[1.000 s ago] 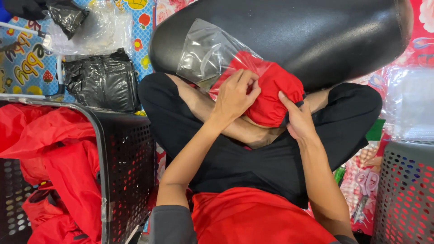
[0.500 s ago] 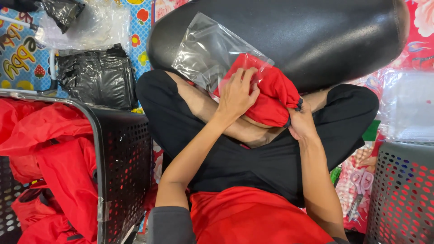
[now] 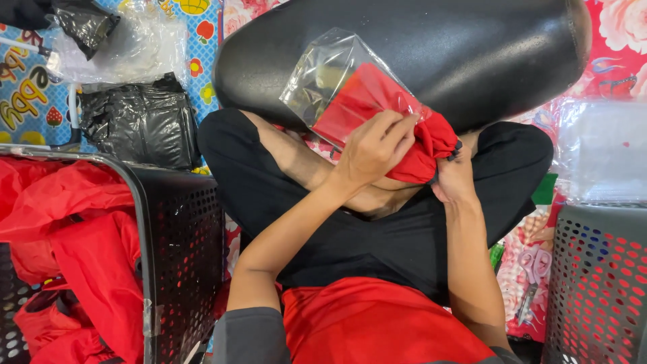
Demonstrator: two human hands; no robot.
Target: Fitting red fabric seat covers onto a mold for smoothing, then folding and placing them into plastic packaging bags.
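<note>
Here, at my far left, a black perforated basket (image 3: 178, 249) holds red garments (image 3: 67, 249), with folded black plastic bags (image 3: 138, 125) lying beyond it on the patterned mat (image 3: 27, 101). Over my crossed legs, my left hand (image 3: 371, 148) closes its fingers on the folded red cloth (image 3: 377, 111), which sits partly inside a clear plastic bag (image 3: 323, 71) against a big black cushion (image 3: 438, 47). My right hand (image 3: 455, 178) pinches the cloth's bunched end. A grey basket (image 3: 596, 283) stands at my right.
</note>
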